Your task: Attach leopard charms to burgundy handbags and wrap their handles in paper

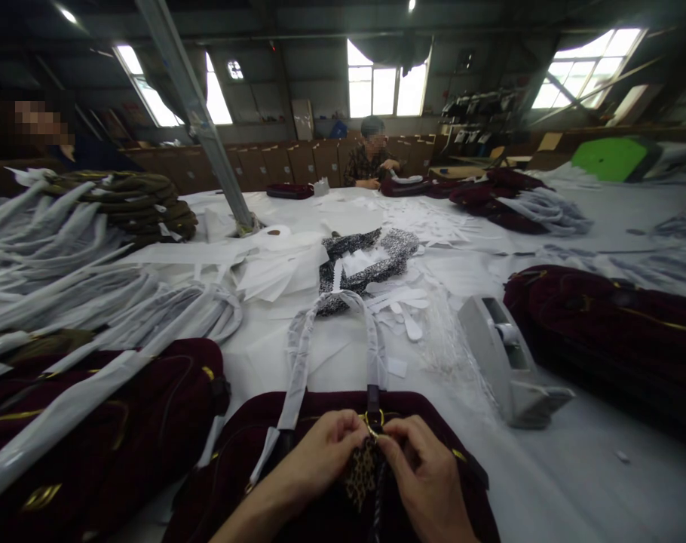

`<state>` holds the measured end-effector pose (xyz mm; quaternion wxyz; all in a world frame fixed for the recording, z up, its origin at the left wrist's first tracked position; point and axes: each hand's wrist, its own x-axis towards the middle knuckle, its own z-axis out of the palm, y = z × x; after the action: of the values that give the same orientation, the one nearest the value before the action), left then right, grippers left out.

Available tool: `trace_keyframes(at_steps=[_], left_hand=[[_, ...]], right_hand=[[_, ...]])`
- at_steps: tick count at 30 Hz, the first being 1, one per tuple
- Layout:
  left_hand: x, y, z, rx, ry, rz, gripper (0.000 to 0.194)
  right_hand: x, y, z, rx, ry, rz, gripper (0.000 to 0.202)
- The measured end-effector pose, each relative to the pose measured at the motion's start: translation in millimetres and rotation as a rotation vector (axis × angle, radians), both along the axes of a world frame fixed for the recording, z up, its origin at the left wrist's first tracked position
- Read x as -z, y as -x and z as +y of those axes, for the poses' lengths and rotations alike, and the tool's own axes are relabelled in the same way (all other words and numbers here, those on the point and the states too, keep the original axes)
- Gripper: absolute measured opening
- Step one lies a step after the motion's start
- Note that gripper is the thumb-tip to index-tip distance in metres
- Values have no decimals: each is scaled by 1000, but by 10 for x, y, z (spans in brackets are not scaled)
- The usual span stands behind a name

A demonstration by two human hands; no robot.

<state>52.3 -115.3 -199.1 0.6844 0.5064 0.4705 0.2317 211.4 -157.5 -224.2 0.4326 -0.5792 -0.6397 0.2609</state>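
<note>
1. Handbag in dark maroon cloth (246,452) lies at the near edge of the white-covered table (580,483), right in front of the person, its far edge showing beyond the wrists.
2. Left hand (335,445): thumb and fingertips are pinched together on a small gold clasp (372,431), just below the bag's gold ring (381,416).
3. Right hand (425,467): thumb and forefinger close on that same clasp from the right, the two hands nearly meeting there.
4. Between the hands hangs a leopard-print charm (360,477), with a dark braided cord (379,494) just to its right.
5. From the bag, a handle wrapped in white (378,335) loops away toward the far side.
6. Beyond the loop I see black-and-white speckled fabric (400,247) among loose white paper, with a white roll (275,231) farther left.
7. To the right stand a grey tape dispenser (493,354) and, past it, more maroon bags (603,324).
8. Another maroon bag (173,415) lies near on the left; farther off is a stack of olive bags (162,204).
9. Across the table a co-worker in a checked shirt (359,164) sits by other maroon bags; a second person (97,151) is at far left.
</note>
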Motion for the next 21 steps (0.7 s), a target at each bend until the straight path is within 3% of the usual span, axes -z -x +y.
trace_keyframes(at_steps=[4, 9, 14, 17, 21], left_hand=[[-132, 43, -113, -26, -506, 316, 21], [-195, 87, -234, -62, -712, 318, 19], [-373, -1, -271, -115, -725, 183, 16], [-448, -53, -246, -142, -691, 117, 17], [-311, -88, -210, -278, -547, 133, 16]], right_hand=[[-34, -119, 2, -32, -5, -31, 12], [-173, -209, 5, -40, -24, -34, 11], [-354, -62, 21, -238, 46, 93, 12], [-391, 10, 16, -257, 95, 205, 14], [-367, 2, -1, -204, 272, 372, 22]])
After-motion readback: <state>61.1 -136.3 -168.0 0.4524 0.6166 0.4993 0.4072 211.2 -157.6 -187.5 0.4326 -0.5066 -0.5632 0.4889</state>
